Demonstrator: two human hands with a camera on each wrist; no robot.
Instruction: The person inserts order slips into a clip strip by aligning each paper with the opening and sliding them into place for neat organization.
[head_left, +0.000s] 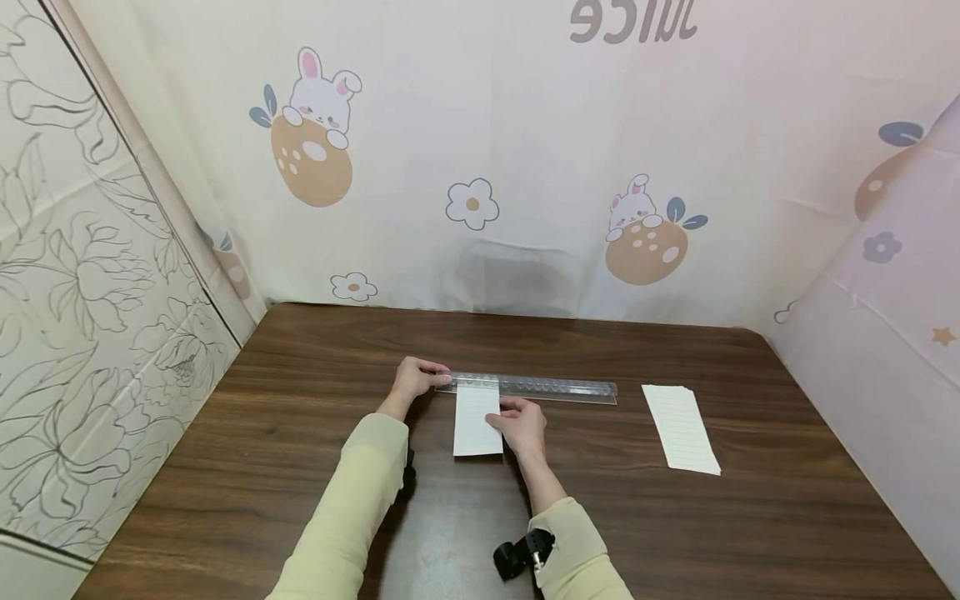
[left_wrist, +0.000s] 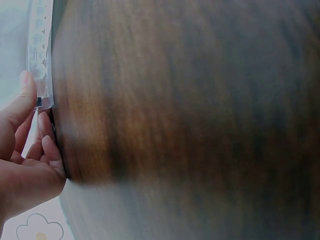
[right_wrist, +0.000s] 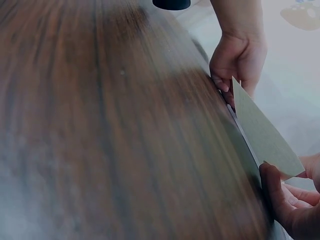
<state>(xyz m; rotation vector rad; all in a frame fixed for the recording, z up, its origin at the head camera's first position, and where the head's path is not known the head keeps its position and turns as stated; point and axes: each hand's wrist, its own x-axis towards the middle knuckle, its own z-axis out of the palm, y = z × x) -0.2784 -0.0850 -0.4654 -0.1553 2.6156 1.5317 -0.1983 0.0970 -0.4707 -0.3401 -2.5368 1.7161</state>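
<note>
A long clear plastic ruler-like strip point(head_left: 558, 389) with a row of round shapes lies across the table. My left hand point(head_left: 410, 379) pinches its left end, thumb on top, as the left wrist view also shows for the strip point(left_wrist: 41, 55). Lined white paper point(head_left: 477, 425) reaches toward me from the strip, its far end showing through the clear plastic. Whether that end is under the strip or inside it, I cannot tell. My right hand point(head_left: 523, 427) pinches the paper's right edge. In the right wrist view the paper point(right_wrist: 265, 135) tilts up from the table.
A small stack of lined white sheets point(head_left: 682, 429) lies to the right on the dark wooden table point(head_left: 300, 467). Behind the table hangs a patterned curtain point(head_left: 405, 250). A floral panel point(head_left: 97, 275) stands along the left side.
</note>
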